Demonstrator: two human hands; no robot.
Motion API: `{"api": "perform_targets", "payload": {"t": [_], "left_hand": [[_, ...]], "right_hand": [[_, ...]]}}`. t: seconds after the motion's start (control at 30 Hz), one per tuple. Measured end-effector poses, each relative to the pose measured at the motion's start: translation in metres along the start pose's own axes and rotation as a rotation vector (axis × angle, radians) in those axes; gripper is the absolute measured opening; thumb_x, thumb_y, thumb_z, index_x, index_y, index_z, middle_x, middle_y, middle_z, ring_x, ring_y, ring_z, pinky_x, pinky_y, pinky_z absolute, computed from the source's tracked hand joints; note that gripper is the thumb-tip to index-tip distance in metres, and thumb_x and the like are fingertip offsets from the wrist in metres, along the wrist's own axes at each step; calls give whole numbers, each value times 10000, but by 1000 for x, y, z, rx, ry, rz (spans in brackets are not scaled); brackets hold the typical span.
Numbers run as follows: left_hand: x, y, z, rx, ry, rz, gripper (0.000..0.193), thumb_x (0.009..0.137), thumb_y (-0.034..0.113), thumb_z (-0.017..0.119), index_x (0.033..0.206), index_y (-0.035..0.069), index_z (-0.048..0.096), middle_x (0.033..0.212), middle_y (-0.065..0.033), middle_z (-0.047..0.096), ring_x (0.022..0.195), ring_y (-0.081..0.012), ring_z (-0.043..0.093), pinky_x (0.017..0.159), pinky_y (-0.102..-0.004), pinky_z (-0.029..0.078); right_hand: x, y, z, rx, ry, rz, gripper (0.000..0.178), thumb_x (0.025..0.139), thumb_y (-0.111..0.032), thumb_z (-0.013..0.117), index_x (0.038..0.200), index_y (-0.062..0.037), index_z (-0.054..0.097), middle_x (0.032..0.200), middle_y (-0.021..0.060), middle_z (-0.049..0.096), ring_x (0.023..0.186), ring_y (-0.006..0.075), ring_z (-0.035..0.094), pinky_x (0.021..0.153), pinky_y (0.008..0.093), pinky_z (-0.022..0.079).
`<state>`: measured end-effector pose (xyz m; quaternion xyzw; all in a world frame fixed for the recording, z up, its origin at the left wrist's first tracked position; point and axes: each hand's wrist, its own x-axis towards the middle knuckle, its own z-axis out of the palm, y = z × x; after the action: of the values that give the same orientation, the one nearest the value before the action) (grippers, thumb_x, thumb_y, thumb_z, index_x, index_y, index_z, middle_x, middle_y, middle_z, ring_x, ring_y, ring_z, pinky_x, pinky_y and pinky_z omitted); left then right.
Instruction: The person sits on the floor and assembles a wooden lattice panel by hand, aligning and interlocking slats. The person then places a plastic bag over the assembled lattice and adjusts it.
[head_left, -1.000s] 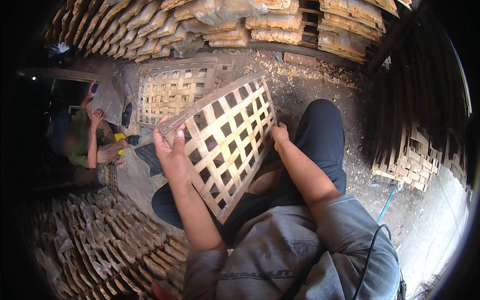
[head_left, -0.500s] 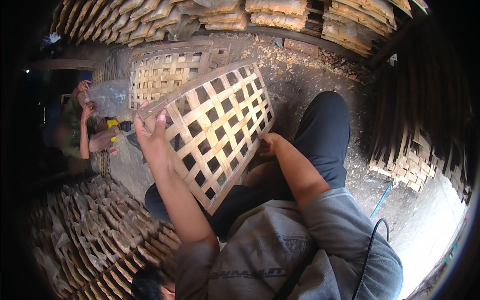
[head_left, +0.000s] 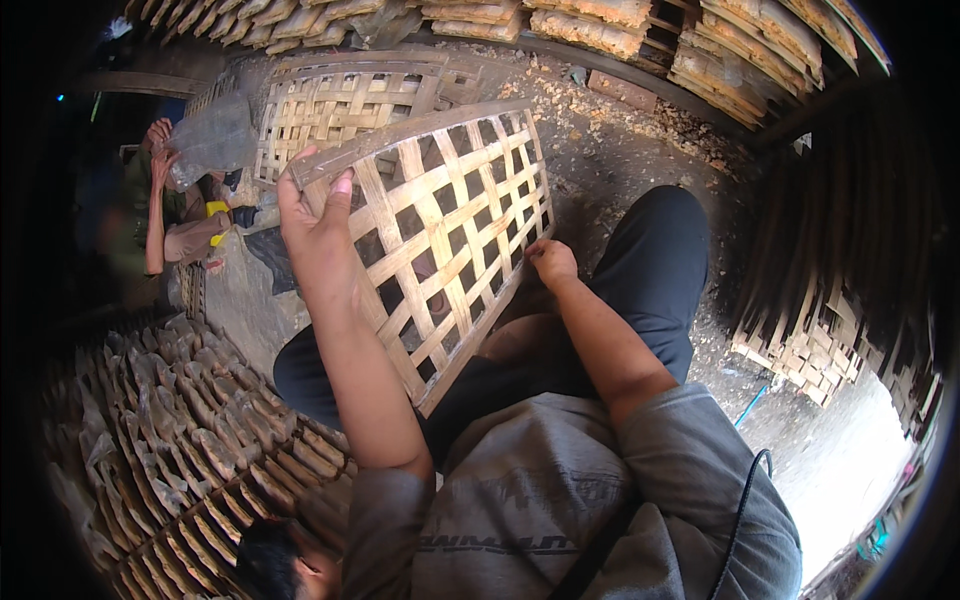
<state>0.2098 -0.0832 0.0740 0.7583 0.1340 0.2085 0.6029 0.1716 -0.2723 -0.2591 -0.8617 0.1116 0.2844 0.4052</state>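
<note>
A woven bamboo tray (head_left: 450, 215) with a wooden frame is held up at a slant over my lap. My left hand (head_left: 322, 215) grips its far left corner, thumb on top of the frame and fingers wrapped behind. At the right edge of the frame, my right hand (head_left: 552, 262) is closed, its fingertips pinching the rim and partly hidden. Light strips cross one another in an open lattice, with dark gaps between them. Just beyond it, another woven tray (head_left: 335, 120) leans or lies on the ground.
Racks of stacked pale slabs (head_left: 480, 20) line the far side. Rows of wrapped slabs (head_left: 170, 430) fill the lower left, near another person's head (head_left: 270, 560). A co-worker (head_left: 170, 215) at the left holds a clear plastic sheet (head_left: 213, 135). More woven trays (head_left: 800, 340) stand at the right.
The tray has tilted a little more upright, its left corner shifting right. My right hand has slid slightly farther along its edge. The co-worker's plastic sheet has risen.
</note>
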Motion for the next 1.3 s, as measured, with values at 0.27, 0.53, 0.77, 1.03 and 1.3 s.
{"api": "perform_targets", "payload": {"t": [0.27, 0.53, 0.77, 1.03, 1.3], "left_hand": [[2, -2, -1, 8, 47, -40, 386, 912, -89, 546, 1285, -11, 489, 1167, -112, 609, 1089, -156, 570, 983, -265, 408], [4, -5, 0, -51, 16, -31, 399, 905, -96, 541, 1290, -6, 486, 1198, -119, 598, 1101, -163, 570, 991, -274, 411], [5, -6, 1, -69, 25, -36, 417, 901, -81, 555, 1306, -12, 482, 1223, -131, 596, 1121, -172, 570, 1010, -291, 416], [6, -8, -1, -80, 30, -34, 402, 904, -90, 542, 1292, 0, 489, 1212, -131, 597, 1113, -170, 566, 988, -280, 417], [8, -8, 2, -52, 18, -13, 402, 895, -88, 541, 1285, -6, 495, 1203, -132, 610, 1096, -172, 575, 988, -285, 411]], "right_hand": [[-13, -7, -9, -139, -9, -69, 184, 819, -178, 644, 962, -191, 758, 995, 145, 703, 971, 306, 665, 868, 397, 523], [23, 34, 18, 386, -292, 70, 198, 833, -115, 633, 978, -142, 766, 896, 12, 705, 749, 202, 600, 717, 334, 485], [20, 13, -10, 731, -283, 381, 205, 821, -57, 659, 930, -204, 752, 862, -42, 658, 640, 120, 455, 620, 243, 376], [16, 17, -9, -81, -111, -250, 162, 840, -116, 657, 973, -156, 739, 923, 40, 701, 817, 183, 638, 751, 312, 505], [1, -37, -24, -993, 10, -739, 141, 791, -124, 596, 835, -95, 726, 933, 85, 702, 957, 276, 678, 813, 417, 537]]}}
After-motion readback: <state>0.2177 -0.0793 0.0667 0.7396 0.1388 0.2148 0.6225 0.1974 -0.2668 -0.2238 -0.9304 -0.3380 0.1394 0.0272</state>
